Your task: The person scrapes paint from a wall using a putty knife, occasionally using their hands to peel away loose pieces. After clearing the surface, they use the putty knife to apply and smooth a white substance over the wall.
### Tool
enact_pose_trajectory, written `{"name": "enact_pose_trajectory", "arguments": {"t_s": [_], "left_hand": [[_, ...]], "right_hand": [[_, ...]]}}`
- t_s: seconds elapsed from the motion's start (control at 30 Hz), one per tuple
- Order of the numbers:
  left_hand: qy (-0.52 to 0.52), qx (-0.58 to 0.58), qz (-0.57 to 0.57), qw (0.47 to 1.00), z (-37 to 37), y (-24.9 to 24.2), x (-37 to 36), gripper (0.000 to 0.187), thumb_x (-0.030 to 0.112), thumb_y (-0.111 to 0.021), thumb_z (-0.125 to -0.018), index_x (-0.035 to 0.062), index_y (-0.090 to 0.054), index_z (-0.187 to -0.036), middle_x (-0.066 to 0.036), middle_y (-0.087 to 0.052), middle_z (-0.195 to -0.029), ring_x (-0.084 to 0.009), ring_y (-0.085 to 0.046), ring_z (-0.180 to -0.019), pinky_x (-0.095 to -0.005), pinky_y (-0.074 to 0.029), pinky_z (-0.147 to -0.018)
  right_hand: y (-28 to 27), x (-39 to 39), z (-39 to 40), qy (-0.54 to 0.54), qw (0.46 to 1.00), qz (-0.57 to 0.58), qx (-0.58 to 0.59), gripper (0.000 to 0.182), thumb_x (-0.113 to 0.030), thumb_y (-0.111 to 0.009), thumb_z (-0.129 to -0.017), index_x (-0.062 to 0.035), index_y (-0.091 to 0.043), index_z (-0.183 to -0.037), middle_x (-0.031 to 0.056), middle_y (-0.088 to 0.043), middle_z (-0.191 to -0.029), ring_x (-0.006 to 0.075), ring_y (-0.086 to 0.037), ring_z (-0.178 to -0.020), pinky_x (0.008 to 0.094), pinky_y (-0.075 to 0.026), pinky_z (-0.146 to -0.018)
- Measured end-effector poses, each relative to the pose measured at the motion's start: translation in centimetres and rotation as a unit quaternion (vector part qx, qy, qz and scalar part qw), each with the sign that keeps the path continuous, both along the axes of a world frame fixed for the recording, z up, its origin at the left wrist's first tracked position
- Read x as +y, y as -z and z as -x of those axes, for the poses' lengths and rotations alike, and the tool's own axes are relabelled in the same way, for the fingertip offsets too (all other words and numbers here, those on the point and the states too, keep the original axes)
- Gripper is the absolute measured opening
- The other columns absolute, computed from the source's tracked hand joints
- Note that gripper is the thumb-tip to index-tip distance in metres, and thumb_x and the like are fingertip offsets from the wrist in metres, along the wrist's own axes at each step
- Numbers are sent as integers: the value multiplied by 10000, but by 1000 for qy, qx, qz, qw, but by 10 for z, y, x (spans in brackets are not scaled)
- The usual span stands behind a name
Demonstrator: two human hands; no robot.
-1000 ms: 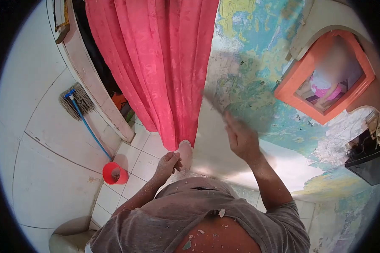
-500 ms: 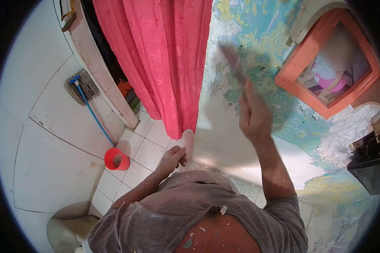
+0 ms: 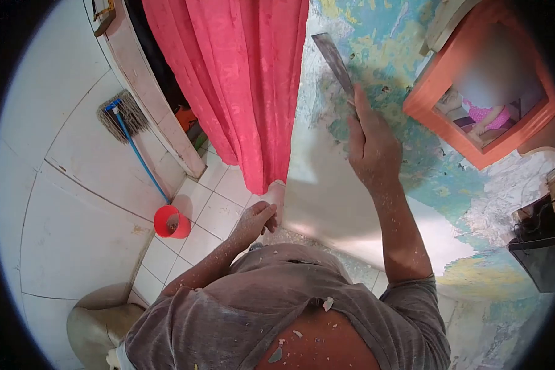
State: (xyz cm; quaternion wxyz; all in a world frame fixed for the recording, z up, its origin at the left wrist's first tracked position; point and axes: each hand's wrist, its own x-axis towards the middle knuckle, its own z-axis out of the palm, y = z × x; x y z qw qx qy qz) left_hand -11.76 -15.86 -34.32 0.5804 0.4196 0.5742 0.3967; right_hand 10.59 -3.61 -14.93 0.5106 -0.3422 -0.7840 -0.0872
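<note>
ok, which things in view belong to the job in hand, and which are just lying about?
In the job:
- scraper, in the right hand's grip
- patchy, peeling wall, apparently the work surface

Probably just around:
- mop, head up
- red bucket on the floor, some debris inside; possibly for cleanup
- pink curtain
- orange frame

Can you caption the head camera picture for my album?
Right hand holds a scraper near a peeling wall and pink curtain.
</note>
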Motion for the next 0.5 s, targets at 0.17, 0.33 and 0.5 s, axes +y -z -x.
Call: {"name": "enact_pose_trajectory", "arguments": {"t_s": [0.17,0.33,0.5], "left_hand": [[-5,-21,-11,1000,10,4,-3,348,376,-503,-1019,55,-587,-913,-42,-645,-739,-117,-610,-628,-254,-418,-533],[-30,-14,28,999,15,8,-9,368,412,-522,-1007,66,-593,-903,-29,-643,-720,-104,-610,-620,-251,-401,-517],[-10,-14,-4,1000,10,2,-1,364,406,-527,-1005,64,-593,-899,-31,-646,-723,-105,-603,-606,-254,-403,-516]], "right_hand": [[120,-14,-48,23,947,137,-288,521,-130,-594,-893,-236,-554,-1401,104,-597,-779,306,-619,-687,415,-532,-624],[72,-17,-29,13,972,132,-196,518,-126,-599,-890,-237,-563,-1394,99,-569,-752,296,-608,-675,428,-530,-630],[92,-5,-35,48,993,27,-100,540,-142,-607,-894,-250,-539,-1419,103,-561,-744,290,-611,-659,434,-530,-594]]}}
